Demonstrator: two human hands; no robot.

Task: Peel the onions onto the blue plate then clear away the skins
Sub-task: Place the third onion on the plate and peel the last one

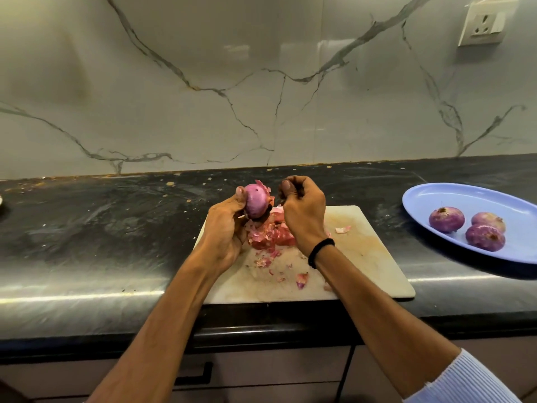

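Three peeled purple onions (446,219) lie on the oval blue plate (421,199) at three o'clock. Our left hand (229,231) grips a fourth onion (255,203), skin flaps clinging, over the white cutting board (363,257). The fingers of our right hand (302,213) curl beside it, on what we cannot tell. The pink skin heap (273,237) is not yet cleared.

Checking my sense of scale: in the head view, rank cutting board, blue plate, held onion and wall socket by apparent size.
1. cutting board
2. blue plate, though cut off at the frame edge
3. wall socket, farthest from the camera
4. held onion
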